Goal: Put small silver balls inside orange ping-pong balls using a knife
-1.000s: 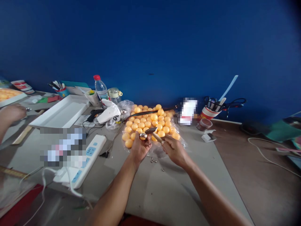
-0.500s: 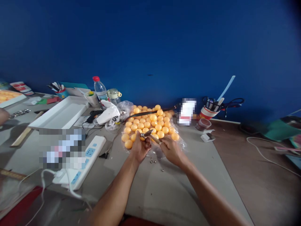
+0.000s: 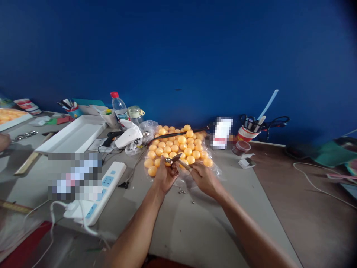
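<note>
Head view: L hand point(image 3: 166, 178) has a sm. shiny piece point(image 3: 168, 161) pinched btwn thumb & fingers, held over near edge of orange ball pile point(image 3: 182, 139); piece's detail too sm. to tell. R hand point(image 3: 205, 178) is wrapped round wooden handle of hammer point(image 3: 184, 163), also at pile's near edge, dark head right by the piece; can't tell if touching. Few tiny metal balls point(image 3: 184, 192) on table, nearer wearer than pile. Blk strip point(image 3: 173, 136) lies across pile's far part. Wht tray point(image 3: 73, 134) well L of pile; pwr strip point(image 3: 108, 181) L & nearer; tool cup point(image 3: 247, 133) R of it.
</note>
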`<action>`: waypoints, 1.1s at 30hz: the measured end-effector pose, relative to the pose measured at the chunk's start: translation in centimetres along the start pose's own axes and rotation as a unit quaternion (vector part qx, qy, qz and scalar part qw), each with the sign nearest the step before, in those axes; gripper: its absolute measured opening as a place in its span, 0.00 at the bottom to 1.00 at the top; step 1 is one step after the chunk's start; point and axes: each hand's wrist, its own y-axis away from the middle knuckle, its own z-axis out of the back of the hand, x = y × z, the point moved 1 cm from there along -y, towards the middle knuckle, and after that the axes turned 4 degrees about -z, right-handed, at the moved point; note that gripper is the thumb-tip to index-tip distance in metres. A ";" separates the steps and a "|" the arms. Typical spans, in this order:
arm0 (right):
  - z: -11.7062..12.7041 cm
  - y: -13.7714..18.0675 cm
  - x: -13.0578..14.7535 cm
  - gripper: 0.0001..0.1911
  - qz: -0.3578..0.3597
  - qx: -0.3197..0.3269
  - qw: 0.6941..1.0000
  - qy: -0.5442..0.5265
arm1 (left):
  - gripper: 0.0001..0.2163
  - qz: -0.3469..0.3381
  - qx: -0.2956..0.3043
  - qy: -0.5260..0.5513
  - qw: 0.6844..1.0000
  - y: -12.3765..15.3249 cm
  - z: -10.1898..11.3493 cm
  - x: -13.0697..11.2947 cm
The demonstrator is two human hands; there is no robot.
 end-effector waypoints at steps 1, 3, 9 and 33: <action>0.1 0.0 0.0 0.13 -0.001 -0.003 1.000 -0.005 | 0.22 -0.002 0.005 -0.003 1.000 0.1 -0.1 0.0; 0.3 -0.1 0.1 0.13 -0.006 -0.005 1.000 -0.013 | 0.21 -0.002 0.013 -0.005 1.000 0.2 -0.3 0.1; 0.7 0.1 0.7 0.13 -0.006 0.005 1.000 -0.016 | 0.22 -0.002 0.011 -0.002 1.000 0.3 -0.5 0.1; 0.0 0.2 0.3 0.13 -0.010 -0.003 1.000 -0.029 | 0.22 -0.004 0.012 -0.016 1.000 0.3 -0.4 0.1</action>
